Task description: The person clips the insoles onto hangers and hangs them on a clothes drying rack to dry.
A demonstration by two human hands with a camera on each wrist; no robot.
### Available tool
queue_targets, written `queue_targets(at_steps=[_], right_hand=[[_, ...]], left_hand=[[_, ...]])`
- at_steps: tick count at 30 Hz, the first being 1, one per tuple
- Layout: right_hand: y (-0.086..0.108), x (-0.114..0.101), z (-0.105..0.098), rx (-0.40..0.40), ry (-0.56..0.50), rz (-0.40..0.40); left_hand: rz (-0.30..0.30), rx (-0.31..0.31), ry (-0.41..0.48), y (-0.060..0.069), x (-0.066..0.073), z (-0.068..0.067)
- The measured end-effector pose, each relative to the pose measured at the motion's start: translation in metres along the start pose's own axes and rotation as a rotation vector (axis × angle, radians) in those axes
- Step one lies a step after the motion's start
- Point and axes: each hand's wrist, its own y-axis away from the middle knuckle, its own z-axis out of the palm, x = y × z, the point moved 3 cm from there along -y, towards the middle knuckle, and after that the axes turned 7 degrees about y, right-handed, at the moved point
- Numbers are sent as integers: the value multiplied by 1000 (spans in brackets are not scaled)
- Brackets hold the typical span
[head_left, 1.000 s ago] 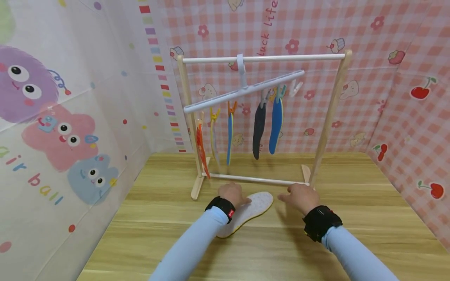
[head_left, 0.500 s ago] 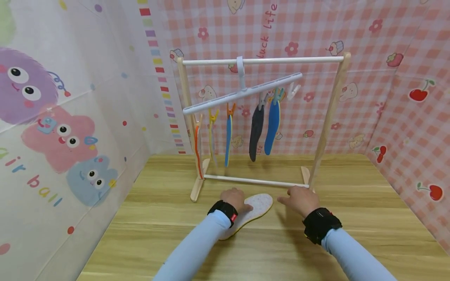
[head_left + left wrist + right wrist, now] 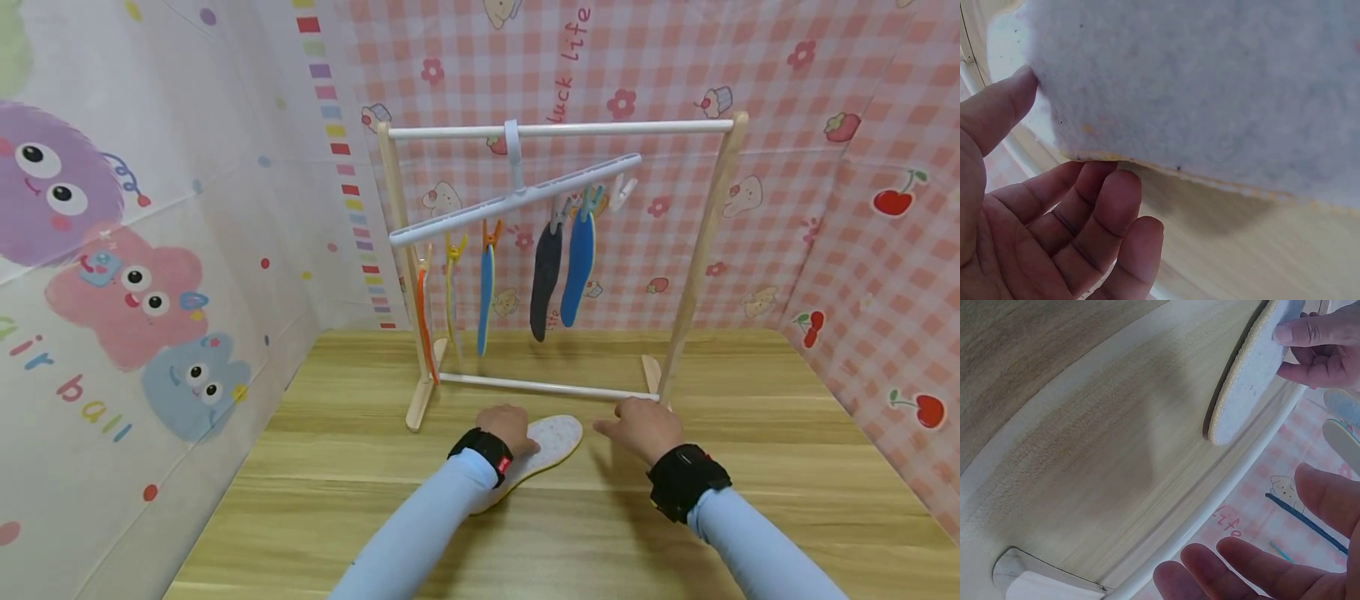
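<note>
A pale, speckled insole (image 3: 558,437) with a yellowish edge lies low over the wooden table in front of the rack. My left hand (image 3: 506,427) pinches its left edge. In the left wrist view, the thumb rests on the insole's top face (image 3: 1197,87), while fingertips (image 3: 1100,165) meet the edge from below. My right hand (image 3: 647,427) hovers just right of the insole's tip, holding nothing. Its fingers look loosely spread in the right wrist view, apart from the insole (image 3: 1250,394). The head view hides part of the insole behind the left hand and sleeve.
A wooden rack with a white top rail (image 3: 622,127) stands behind both hands. From it a tilted white hanger (image 3: 517,198) carries several clipped insoles, including a dark grey insole (image 3: 547,279) and a blue insole (image 3: 577,271). A white clip (image 3: 622,192) hangs bare at the right.
My left hand has shifted slightly right along the insole. The hanging insoles have swung a little, and the orange one has turned edge-on. My right hand has hardly moved.
</note>
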Motion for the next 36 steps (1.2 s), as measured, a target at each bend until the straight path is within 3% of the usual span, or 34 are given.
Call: queue_targets(at_steps=[15,20,28,36], right_hand=[[0,1,0,11,-3,-10],[-1,2,1,-20,-3,9],[-2,2,1,-26,0,17],[-1,2,-3,-32,-8,22]], left_hand=[[24,-4,-6,-2,4,-2],[47,-9,3,0,6,-5],[86,25,12,-3,6,-2],[88,-2,6,-5,8,-4]])
